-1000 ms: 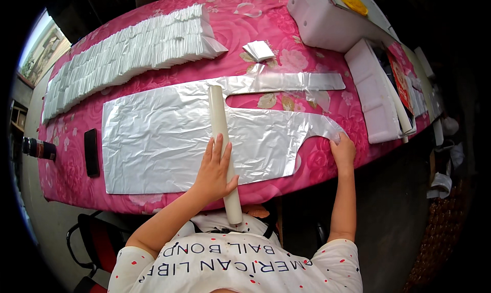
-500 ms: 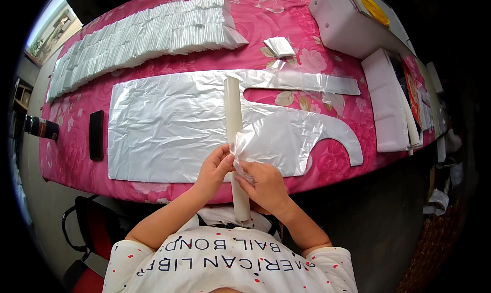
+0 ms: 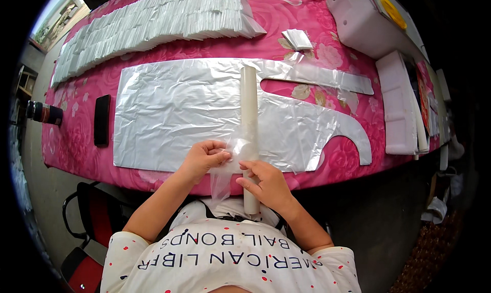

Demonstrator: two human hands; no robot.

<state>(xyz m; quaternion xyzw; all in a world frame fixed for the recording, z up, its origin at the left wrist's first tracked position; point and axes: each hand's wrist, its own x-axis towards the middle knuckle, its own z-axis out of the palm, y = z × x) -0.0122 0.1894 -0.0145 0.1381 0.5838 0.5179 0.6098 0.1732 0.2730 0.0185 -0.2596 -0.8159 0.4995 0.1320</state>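
Note:
My left hand (image 3: 207,160) pinches a thin, clear piece of plastic film (image 3: 234,148), part of which hangs down past the table's front edge. My right hand (image 3: 266,184) is just right of the film, its fingertips at the film's edge and its thumb and index finger apart. Between and beyond the hands, a long pale tube (image 3: 249,98) lies crosswise over a silvery-white plastic sheet (image 3: 174,109). That sheet has the outline of an apron, with a long slot and a curved cut-out at its right. The tube's near end sticks out over my lap.
A pink flowered cloth (image 3: 286,11) covers the table. Rows of folded white packets (image 3: 153,27) stand at the far left, with a few loose packets (image 3: 297,39) farther right. A black phone (image 3: 102,120), a dark jar (image 3: 45,113) and white foam boxes (image 3: 399,103) flank the sheet.
The clear film, earlier bunched between both hands and spread to the right, now hangs from my left hand. My hands have moved apart, and my right thumb and index finger have spread.

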